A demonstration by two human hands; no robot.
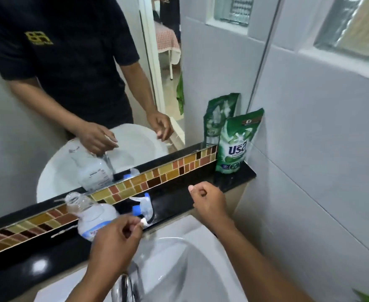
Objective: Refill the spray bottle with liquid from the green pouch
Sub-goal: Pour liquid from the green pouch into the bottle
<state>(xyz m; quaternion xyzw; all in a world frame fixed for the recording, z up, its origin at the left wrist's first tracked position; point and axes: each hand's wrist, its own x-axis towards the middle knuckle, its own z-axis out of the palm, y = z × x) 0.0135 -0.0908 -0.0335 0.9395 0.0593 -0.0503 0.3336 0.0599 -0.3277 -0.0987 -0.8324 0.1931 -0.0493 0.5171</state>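
i see pouch upright at far-right end of worktop, beyond & right of r grip, the nearer one, loosely curled & empty; l grip by tilted bottle, can't tell if holding.

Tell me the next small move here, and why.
Probably reach the right hand to the green pouch at the right end of the ledge: the spray bottle is uncapped in the left hand, its spray head lies on the ledge, and the right hand is empty.
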